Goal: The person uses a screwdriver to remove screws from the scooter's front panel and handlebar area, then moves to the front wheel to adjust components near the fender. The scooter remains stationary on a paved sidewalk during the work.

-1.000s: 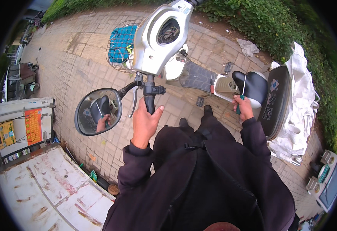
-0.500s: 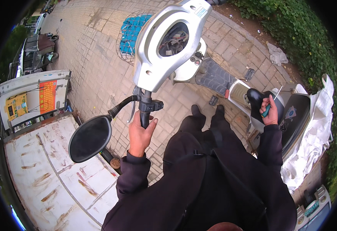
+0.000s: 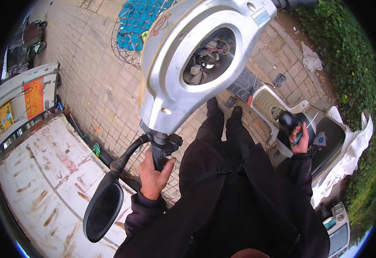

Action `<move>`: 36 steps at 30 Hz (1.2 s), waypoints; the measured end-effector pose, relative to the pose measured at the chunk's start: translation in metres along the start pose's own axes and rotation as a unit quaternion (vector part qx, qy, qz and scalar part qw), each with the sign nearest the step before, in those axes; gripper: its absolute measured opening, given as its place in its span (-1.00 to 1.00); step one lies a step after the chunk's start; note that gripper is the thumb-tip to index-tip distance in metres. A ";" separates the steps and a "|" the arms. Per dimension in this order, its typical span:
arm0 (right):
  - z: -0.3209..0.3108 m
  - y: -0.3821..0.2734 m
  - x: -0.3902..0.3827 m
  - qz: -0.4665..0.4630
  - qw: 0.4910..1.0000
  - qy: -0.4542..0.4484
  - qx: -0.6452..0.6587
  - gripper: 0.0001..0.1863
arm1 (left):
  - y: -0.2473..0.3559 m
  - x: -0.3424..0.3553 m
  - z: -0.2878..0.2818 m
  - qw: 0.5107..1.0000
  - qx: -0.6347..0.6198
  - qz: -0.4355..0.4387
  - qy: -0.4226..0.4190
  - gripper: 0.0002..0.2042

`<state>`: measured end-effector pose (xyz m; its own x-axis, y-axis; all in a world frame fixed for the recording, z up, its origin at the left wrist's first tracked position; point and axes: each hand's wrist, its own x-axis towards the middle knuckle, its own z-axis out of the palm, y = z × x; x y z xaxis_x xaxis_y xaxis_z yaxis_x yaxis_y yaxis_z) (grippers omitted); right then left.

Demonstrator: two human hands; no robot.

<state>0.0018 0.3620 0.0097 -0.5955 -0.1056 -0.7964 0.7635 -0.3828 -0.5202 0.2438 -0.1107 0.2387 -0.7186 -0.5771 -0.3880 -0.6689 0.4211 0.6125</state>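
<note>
My left hand (image 3: pixel 152 180) is wrapped round the black handlebar grip (image 3: pixel 158 162) of a scooter, below its switch block. The silver handlebar cover (image 3: pixel 160 92) has an oval opening with loose wires and a white connector (image 3: pixel 195 69) inside. A black mirror (image 3: pixel 105 210) hangs from the left bar. My right hand (image 3: pixel 300 142) is closed on a screwdriver (image 3: pixel 313 120) with a teal handle, its shaft pointing up and away. That hand is over a rounded black saddle (image 3: pixel 286 123), in front of the long black seat (image 3: pixel 327 139). Whether it touches the saddle, I cannot tell.
A red-handled screwdriver (image 3: pixel 249 99) lies by the scooter's footboard (image 3: pixel 242 86). White sheeting (image 3: pixel 347 146) drapes the seat's far side. On the left stands a stained white cart bed (image 3: pixel 46 172). A wire basket (image 3: pixel 123 53) holds blue cloth. A hedge (image 3: pixel 347 56) runs along the right.
The handlebar cover appears larger, and its left end and mirror sit lower in view. The mirror looks narrower. My left hand stays on the grip, and my right hand keeps the screwdriver.
</note>
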 end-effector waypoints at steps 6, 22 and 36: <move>-0.001 0.000 0.001 0.001 1.000 -0.019 -0.012 -0.57 | 0.000 0.000 0.003 1.000 -0.007 -0.007 0.010 -0.54; -0.003 0.000 0.006 0.022 0.998 -0.057 0.014 -0.61 | -0.003 -0.003 0.013 0.998 -0.009 0.022 0.064 -0.67; -0.002 0.001 0.009 0.008 0.997 -0.073 -0.025 -0.65 | 0.004 -0.015 0.023 0.953 0.161 0.094 0.238 -0.38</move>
<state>-0.0021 0.3628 0.0013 -0.6100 -0.2448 -0.7536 0.7829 -0.3333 -0.5254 0.2479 -0.0842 0.2312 -0.7152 -0.6900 0.1112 -0.6155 0.6972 0.3675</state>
